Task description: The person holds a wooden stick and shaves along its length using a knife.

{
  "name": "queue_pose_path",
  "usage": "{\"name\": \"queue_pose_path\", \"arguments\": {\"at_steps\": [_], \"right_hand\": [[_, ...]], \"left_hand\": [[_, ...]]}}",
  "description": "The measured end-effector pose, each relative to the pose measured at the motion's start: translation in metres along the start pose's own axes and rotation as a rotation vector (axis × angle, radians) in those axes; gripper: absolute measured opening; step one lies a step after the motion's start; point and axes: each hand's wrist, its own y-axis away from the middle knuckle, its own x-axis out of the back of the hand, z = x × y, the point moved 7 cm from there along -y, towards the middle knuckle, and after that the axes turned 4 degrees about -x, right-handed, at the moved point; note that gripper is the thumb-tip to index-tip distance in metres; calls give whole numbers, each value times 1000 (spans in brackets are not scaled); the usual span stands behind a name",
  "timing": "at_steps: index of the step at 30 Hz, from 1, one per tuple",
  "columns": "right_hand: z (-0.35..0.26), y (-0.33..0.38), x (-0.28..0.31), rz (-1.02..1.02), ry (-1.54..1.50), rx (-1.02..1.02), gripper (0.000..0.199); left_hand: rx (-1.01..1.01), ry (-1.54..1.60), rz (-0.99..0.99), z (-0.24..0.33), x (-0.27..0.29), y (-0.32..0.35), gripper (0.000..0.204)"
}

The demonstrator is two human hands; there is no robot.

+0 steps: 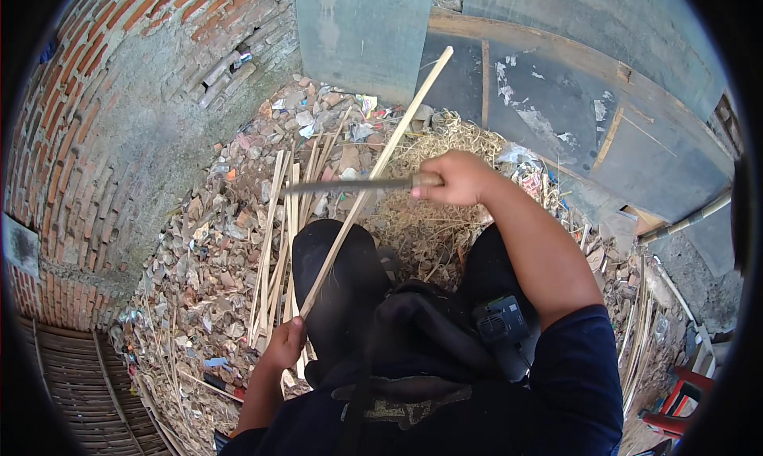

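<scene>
Left grip [286, 345] is pinched on the near end of 1 long pale strip [393, 144], which slants up and right over the left knee [318, 253]. A knife [342, 187] kinda crosses it sideways, can't tell if touching; right grip [459, 178]'s clamped round the handle.

The person's right arm [548, 257] is bent at the elbow, the forearm angled forward and inward to a right hand [461, 179] closed in a fist beyond the knees [334, 249]. The left hand [284, 343] sits lower, beside the left thigh [338, 313], fingers curled and thumb raised. The hands are well apart, the legs bent and spread.
</scene>
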Motion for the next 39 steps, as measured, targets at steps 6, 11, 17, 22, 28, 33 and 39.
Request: {"name": "queue_pose_path", "arguments": {"at_steps": [6,11,17,22,28,33,39], "right_hand": [[55,1,23,404,-110,-119,61],[10,11,19,189,112,-111,59],[23,4,21,190,14,-56,53],[39,5,26,230,26,-259,64],[-27,21,15,87,259,-5,58],[48,11,45,228,-54,-304,65],[118,17,40,405,-138,-526,72]], "left_hand": [[-84,-102,37,12,-2,-4,57],[-75,-97,29,9,-3,1,57],[-130,-184,85,16,-2,-2,56],[-35,-76,20,9,1,-3,54],[-106,-130,51,5,-1,0,54],[-102,-183,114,18,-2,1,52],[-57,-209,41,26,6,3,53]]}}
